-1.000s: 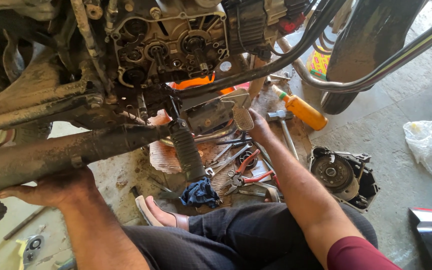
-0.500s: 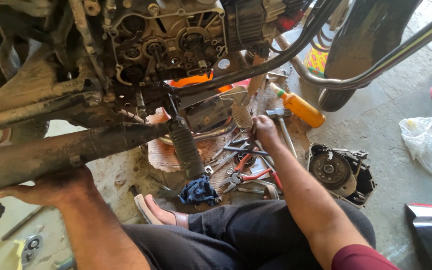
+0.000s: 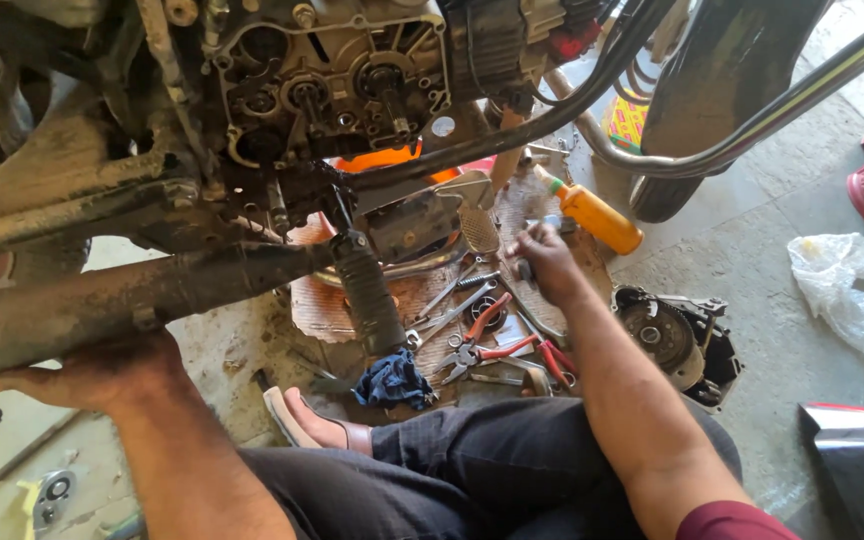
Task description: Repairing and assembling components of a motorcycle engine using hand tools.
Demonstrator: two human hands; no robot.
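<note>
The left hand (image 3: pixel 92 375) lay at the lower left of the frame, palm down and fingers spread flat against the underside of a rusty exhaust pipe (image 3: pixel 122 300) that ran across the left half of the picture. It gripped nothing; it only rested on the pipe.

The right hand (image 3: pixel 549 262) was at the centre, a little right, reaching over a patch of worn cardboard (image 3: pixel 327 310) strewn with tools. Its fingers were curled around a small dark tool, though whether this was a socket or a driver handle could not be told. Just below it lay several spanners (image 3: pixel 452 300) and red-handled pliers (image 3: pixel 492 345), close together and partly overlapping.

Just right of the hand, toward the upper centre, lay an orange bottle with a yellow nozzle (image 3: pixel 592 215), tilted on the floor. Behind it, near the tyre (image 3: pixel 722 80), stood a small packet with a bright yellow, green and pink pattern (image 3: pixel 627 120). A crumpled clear plastic bag (image 3: pixel 847 290) lay at the right edge, well apart from the tools.

The open engine (image 3: pixel 342 80), its cover removed, filled the upper centre. The detached cover (image 3: pixel 677 340) lay on the concrete just right of the forearm. A black footpeg (image 3: pixel 367 295) hung down at the centre, and a blue rag (image 3: pixel 392 380) lay below it beside a sandalled foot (image 3: pixel 312 425).

Open concrete showed between the cover and the plastic bag; the tool patch itself was crowded.
</note>
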